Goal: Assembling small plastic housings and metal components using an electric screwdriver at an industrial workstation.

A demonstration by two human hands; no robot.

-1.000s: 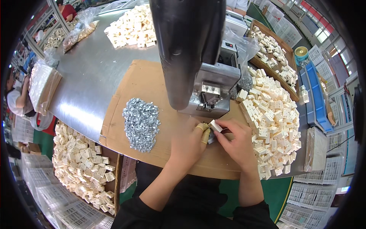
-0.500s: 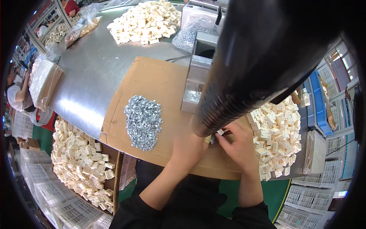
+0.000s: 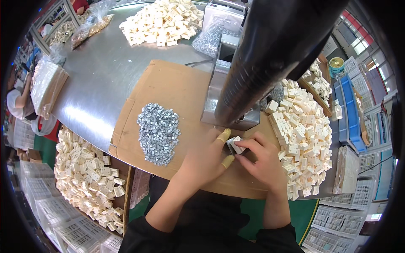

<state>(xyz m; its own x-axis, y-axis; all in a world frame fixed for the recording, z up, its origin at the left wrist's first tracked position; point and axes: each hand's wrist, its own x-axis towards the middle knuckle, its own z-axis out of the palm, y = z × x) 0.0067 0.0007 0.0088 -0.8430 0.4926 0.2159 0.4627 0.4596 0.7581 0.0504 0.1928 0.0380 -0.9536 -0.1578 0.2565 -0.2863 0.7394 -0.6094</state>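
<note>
My right hand (image 3: 265, 162) pinches a small white plastic block (image 3: 238, 145) between thumb and fingers over the cardboard sheet (image 3: 177, 88). A dark edge shows along the block's left side, too small to make out. Just left of it, my left hand (image 3: 202, 158) has thumb and forefinger spread apart, both tips in yellowish finger covers; its other fingers are blurred. A heap of small silvery metal pieces (image 3: 158, 135) lies left of that hand. Close on the right is a big pile of cream plastic blocks (image 3: 306, 139).
A metal machine (image 3: 217, 90) stands just beyond my hands, and a thick black cylinder (image 3: 270, 50) slants over it. Another cream block pile (image 3: 162, 21) lies at the back. A box of blocks (image 3: 86, 177) is at lower left; blue trays (image 3: 349, 114) stand far right.
The black cylinder covered my left fingertips before; now they show, thumb and forefinger apart. The block in my right hand is in fuller view. The cylinder appears shifted up and away.
</note>
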